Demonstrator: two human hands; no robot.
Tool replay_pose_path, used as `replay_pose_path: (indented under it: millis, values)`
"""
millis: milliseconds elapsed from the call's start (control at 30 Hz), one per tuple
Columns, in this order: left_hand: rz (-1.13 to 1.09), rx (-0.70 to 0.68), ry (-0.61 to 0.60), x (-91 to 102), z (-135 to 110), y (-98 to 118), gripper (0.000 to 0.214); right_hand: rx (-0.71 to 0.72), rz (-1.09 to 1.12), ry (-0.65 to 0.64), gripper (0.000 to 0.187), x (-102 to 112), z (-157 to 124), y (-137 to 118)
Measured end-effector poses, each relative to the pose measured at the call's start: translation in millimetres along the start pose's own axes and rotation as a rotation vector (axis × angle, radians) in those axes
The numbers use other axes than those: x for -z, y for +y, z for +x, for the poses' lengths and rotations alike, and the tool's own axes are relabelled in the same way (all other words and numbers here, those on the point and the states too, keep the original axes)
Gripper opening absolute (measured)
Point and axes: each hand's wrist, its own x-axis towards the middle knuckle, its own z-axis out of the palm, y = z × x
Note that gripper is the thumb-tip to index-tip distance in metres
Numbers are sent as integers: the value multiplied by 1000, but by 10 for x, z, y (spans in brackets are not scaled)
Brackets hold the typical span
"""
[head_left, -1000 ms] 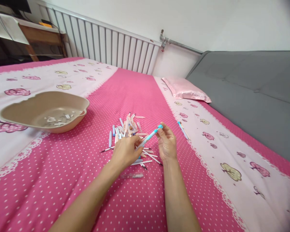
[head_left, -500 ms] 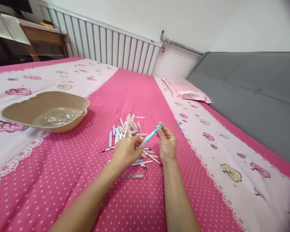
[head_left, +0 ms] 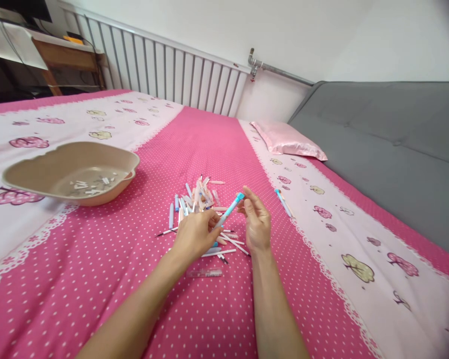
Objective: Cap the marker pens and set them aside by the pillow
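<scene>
My left hand (head_left: pixel 195 233) is closed round the lower end of a light blue pen (head_left: pixel 229 209), which points up and to the right. My right hand (head_left: pixel 256 223) is beside the pen's capped tip, fingers loosely curled and just apart from it. Under both hands lies a pile of pens and pen parts (head_left: pixel 198 199) on the pink dotted bedspread (head_left: pixel 194 309). A clear pen cap (head_left: pixel 204 272) lies alone near my left wrist. Another blue pen (head_left: pixel 283 201) lies to the right of the pile.
A beige plastic basin (head_left: pixel 30 169) with small white bits inside stands at the left. A pink pillow (head_left: pixel 288 140) lies at the far right of the bed. A grey sofa (head_left: pixel 389 144) runs along the right. A radiator (head_left: pixel 164 70) lines the far wall.
The pen has tilted more upright and its tip has shifted left. My right hand's fingers have come off the pen's top end.
</scene>
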Motion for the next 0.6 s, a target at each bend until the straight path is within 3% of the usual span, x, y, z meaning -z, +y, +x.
replay_pose_path:
  millis: [167, 333, 500, 600]
  values:
    - [-376, 51, -37, -36, 3, -5, 11, -35, -4, -84, 35, -26, -10, -29]
    - [-677, 106, 102, -46, 49, -30, 27, -153, -24, -304, 22, -42, -34, 4]
    - [-670, 103, 348, -2, 80, -55, 24, -250, -83, -442, 28, -46, -61, 70]
    - [-616, 104, 411, 20, 70, -45, 20, -301, -117, -459, 33, -60, -72, 96]
